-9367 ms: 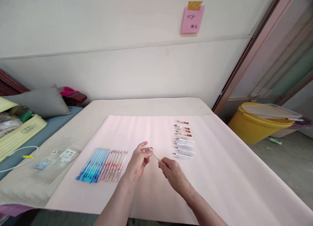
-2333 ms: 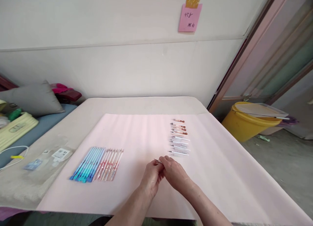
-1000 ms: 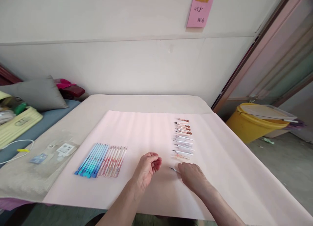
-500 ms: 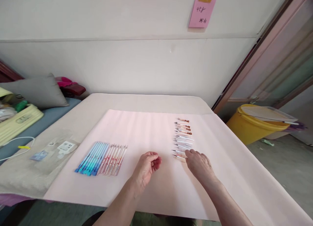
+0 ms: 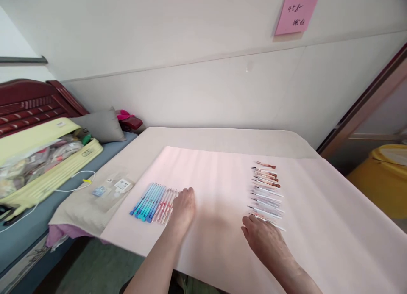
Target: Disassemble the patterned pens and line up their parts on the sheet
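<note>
A row of blue and pink pens [image 5: 152, 198] lies side by side at the left of the pink sheet [image 5: 219, 179]. My left hand [image 5: 184, 207] reaches to the right end of that row, fingers stretched out and touching the outermost pink pens, gripping nothing that I can see. At the right, a column of separated pen parts [image 5: 265, 188], brown-capped ones at the far end and white ones nearer, lies crosswise. My right hand [image 5: 263, 239] rests palm down on the sheet just in front of the nearest piece, fingers loosely spread and holding nothing.
The sheet covers a beige table [image 5: 222, 135] against a white wall. Clear plastic packets [image 5: 111, 187] lie at the table's left edge. Beyond it are an open yellow case [image 5: 47, 158], a white cable [image 5: 76, 181], a grey pillow [image 5: 101, 125] and a yellow bucket [image 5: 388, 179].
The view has swung left. My left hand uncurled and moved left to the pen row. My right hand laid the thin piece at the near end of the column and drew back.
</note>
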{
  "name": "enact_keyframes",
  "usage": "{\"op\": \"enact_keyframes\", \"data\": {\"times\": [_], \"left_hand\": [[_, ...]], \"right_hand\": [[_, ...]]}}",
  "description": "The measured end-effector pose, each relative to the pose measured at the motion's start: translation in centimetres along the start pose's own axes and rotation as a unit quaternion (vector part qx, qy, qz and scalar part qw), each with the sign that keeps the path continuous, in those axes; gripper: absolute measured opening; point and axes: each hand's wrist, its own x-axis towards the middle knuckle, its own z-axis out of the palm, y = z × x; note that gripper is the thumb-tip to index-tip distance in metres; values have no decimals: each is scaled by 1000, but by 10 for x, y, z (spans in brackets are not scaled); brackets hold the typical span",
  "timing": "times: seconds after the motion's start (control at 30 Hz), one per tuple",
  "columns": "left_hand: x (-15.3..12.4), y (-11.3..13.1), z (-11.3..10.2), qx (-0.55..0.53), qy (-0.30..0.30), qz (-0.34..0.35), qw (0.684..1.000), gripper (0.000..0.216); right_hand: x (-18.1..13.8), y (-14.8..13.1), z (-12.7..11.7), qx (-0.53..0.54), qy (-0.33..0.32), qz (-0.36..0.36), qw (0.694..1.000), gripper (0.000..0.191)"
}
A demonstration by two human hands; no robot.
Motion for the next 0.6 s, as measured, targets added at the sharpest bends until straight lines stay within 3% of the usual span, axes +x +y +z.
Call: {"op": "enact_keyframes", "data": {"times": [0.2,0.6], "left_hand": [[13,-23,-1,-25,0,-39,999,17],[13,-15,8,-78,-3,-63,995,20]], "right_hand": [[1,-3,-1,16,-11,-6,1000,15],[0,-16,-4,61,-19,-8,998,15]]}}
